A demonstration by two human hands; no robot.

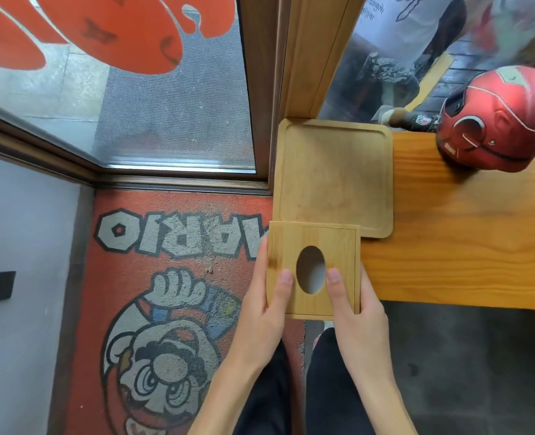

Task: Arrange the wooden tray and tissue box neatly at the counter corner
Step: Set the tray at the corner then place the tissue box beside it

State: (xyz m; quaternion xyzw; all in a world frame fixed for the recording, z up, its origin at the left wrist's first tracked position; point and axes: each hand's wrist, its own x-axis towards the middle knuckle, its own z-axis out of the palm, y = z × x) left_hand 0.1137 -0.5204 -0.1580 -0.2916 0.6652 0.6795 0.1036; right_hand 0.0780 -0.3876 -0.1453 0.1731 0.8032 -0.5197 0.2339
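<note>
A square wooden tray (333, 177) with a raised rim lies flat at the counter's left end, against the wooden window frame. A square bamboo tissue box (338, 243) with an oval opening in its top sits at the counter's near left corner, overlapping the tray's near edge. My left hand (264, 304) grips the box's left side, thumb on top beside the opening. On the other side, my right hand (352, 304) holds the box's right near corner, its thumb also on the lid.
The wooden counter (467, 240) runs off to the right. A red helmet (498, 120) rests on its far edge. Glass and a wooden post (316, 54) stand behind the tray. Below left lies a red doormat (172, 309).
</note>
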